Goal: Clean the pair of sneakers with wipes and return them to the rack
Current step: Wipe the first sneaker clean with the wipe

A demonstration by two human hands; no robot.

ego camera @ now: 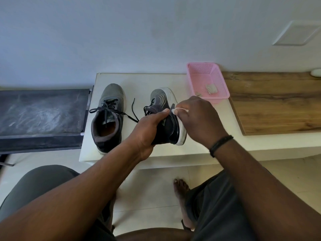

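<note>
left hand (147, 131) grips heel of right sneaker (165, 119), tilted on its side on white table (139, 79) | right hand (196, 119) pinches white wipe (178, 110) against its upper | left sneaker (108, 117) upright just left, laces loose | pink basket (220, 87) far right, used wipes inside

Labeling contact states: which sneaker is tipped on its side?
The right-hand sneaker, gripped by the left hand, white sole turned outward. The other sneaker stands upright, untouched.
</note>
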